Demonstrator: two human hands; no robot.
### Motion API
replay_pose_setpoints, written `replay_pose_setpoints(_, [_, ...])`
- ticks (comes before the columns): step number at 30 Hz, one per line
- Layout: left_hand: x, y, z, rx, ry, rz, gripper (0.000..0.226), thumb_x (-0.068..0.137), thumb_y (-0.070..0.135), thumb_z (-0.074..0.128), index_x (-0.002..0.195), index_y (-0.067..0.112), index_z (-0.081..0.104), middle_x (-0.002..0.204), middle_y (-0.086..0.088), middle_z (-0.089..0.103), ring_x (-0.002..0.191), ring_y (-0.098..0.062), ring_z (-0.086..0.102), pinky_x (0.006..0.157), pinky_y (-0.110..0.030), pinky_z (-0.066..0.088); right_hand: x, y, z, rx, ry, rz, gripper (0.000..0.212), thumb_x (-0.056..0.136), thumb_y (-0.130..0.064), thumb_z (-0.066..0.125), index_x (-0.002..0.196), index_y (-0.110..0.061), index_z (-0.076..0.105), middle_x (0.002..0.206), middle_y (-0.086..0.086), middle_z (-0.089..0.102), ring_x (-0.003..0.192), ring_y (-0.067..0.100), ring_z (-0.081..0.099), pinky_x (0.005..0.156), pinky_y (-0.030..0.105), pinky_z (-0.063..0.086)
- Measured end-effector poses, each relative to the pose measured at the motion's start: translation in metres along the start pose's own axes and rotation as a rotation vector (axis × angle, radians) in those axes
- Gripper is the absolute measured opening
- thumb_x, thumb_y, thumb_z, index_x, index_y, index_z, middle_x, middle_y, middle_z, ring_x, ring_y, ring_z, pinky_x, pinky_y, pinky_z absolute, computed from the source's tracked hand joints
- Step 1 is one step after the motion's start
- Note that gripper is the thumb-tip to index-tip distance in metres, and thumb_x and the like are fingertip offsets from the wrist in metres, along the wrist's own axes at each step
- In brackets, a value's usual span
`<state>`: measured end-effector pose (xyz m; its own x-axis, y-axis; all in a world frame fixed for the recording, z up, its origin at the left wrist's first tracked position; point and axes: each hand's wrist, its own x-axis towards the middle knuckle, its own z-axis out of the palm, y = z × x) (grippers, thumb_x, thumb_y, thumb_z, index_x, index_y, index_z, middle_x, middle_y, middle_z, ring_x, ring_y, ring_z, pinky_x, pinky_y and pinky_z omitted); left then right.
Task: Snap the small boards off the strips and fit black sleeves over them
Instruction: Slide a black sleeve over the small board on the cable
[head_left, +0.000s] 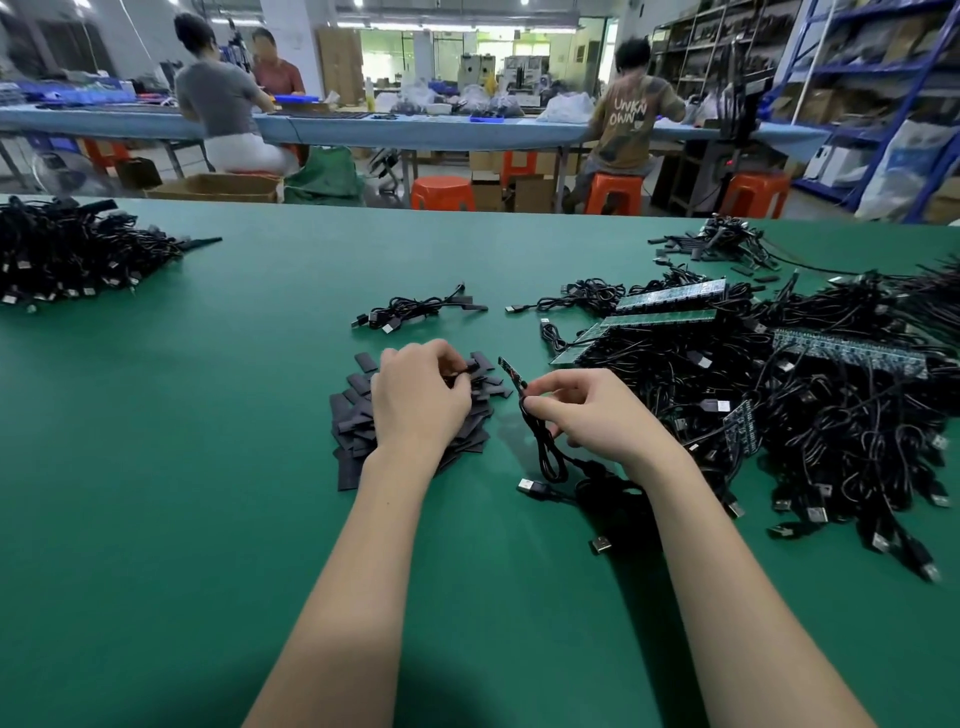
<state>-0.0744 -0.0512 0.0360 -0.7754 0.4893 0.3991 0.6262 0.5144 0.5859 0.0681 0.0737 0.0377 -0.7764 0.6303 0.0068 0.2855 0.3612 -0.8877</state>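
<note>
Board (511, 375) sticks up from the right hand (597, 410), pinched at its cable end; left hand (421, 400) just beside it pinches a sleeve (464, 370) over the sleeve pile (358, 415); flattened sleeve mouth could easily snag board's corner, honestly.

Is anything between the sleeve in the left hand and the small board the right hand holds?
Nothing visible: the left hand pinches a black sleeve, and only open air separates it from the small board in the right hand.
</note>
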Motion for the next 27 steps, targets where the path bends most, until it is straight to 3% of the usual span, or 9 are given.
replay_pose_setpoints(4, [0.002, 0.008, 0.000, -0.421, -0.014, -0.094, 0.006, 0.083, 0.024, 0.076, 0.083, 0.024, 0.070, 0.082, 0.014, 0.072, 0.072, -0.002, 0.066, 0.074, -0.022, 0.052, 0.000, 0.000, -0.001, 0.101, 0.052, 0.018, 0.005, 0.090, -0.030, 0.071, 0.092, -0.032, 0.075, 0.069, -0.013, 0.066, 0.062, 0.006, 0.062, 0.076, 0.033, 0.056])
replay_pose_setpoints(7, [0.003, 0.017, 0.003, -0.741, -0.105, -0.203, 0.020, 0.085, 0.019, 0.078, 0.077, 0.017, 0.059, 0.080, 0.006, 0.073, 0.065, -0.004, 0.063, 0.066, -0.021, 0.049, -0.002, -0.004, -0.002, 0.228, 0.081, 0.039, 0.008, 0.096, -0.030, 0.067, 0.096, -0.026, 0.073, 0.081, -0.007, 0.070, 0.065, 0.014, 0.073, 0.077, 0.037, 0.059])
replay_pose_setpoints(9, [0.002, 0.023, 0.004, -0.969, -0.197, -0.271, 0.026, 0.086, 0.015, 0.079, 0.077, 0.015, 0.054, 0.078, -0.002, 0.075, 0.060, -0.007, 0.061, 0.058, -0.018, 0.048, -0.003, -0.009, -0.003, 0.321, 0.081, 0.064, 0.014, 0.098, -0.029, 0.064, 0.099, -0.018, 0.072, 0.086, 0.000, 0.068, 0.064, 0.021, 0.073, 0.070, 0.037, 0.062])
replay_pose_setpoints(11, [0.000, 0.028, 0.003, -1.117, -0.275, -0.308, 0.027, 0.084, 0.014, 0.082, 0.080, 0.015, 0.055, 0.070, -0.003, 0.070, 0.056, -0.009, 0.058, 0.055, -0.017, 0.048, -0.005, -0.011, -0.005, 0.347, 0.092, 0.079, 0.018, 0.098, -0.031, 0.064, 0.097, -0.017, 0.074, 0.080, 0.000, 0.067, 0.059, 0.020, 0.070, 0.058, 0.028, 0.058])
replay_pose_setpoints(16, [-0.001, 0.029, 0.003, -1.449, -0.330, -0.445, 0.030, 0.079, 0.010, 0.082, 0.101, 0.013, 0.061, 0.081, -0.001, 0.070, 0.073, -0.010, 0.065, 0.061, -0.017, 0.050, -0.006, -0.014, -0.009, 0.427, 0.103, 0.123, 0.028, 0.097, -0.038, 0.065, 0.081, -0.018, 0.077, 0.067, -0.002, 0.061, 0.052, 0.014, 0.058, 0.047, 0.021, 0.046])
replay_pose_setpoints(20, [0.000, 0.026, 0.003, -1.715, -0.389, -0.505, 0.032, 0.068, 0.015, 0.078, 0.097, 0.011, 0.068, 0.093, -0.002, 0.078, 0.081, -0.009, 0.073, 0.070, -0.017, 0.056, -0.004, -0.015, -0.012, 0.491, 0.071, 0.150, 0.027, 0.096, -0.033, 0.065, 0.078, -0.016, 0.074, 0.063, -0.003, 0.056, 0.050, 0.012, 0.051, 0.046, 0.021, 0.040])
replay_pose_setpoints(27, [-0.001, 0.023, 0.007, -1.807, -0.379, -0.547, 0.038, 0.069, 0.014, 0.077, 0.104, 0.004, 0.069, 0.089, -0.002, 0.077, 0.081, -0.008, 0.074, 0.072, -0.016, 0.057, -0.005, -0.020, -0.011, 0.522, -0.047, 0.224, 0.025, 0.093, -0.026, 0.063, 0.070, -0.015, 0.065, 0.058, -0.006, 0.050, 0.046, 0.009, 0.045, 0.044, 0.018, 0.037])
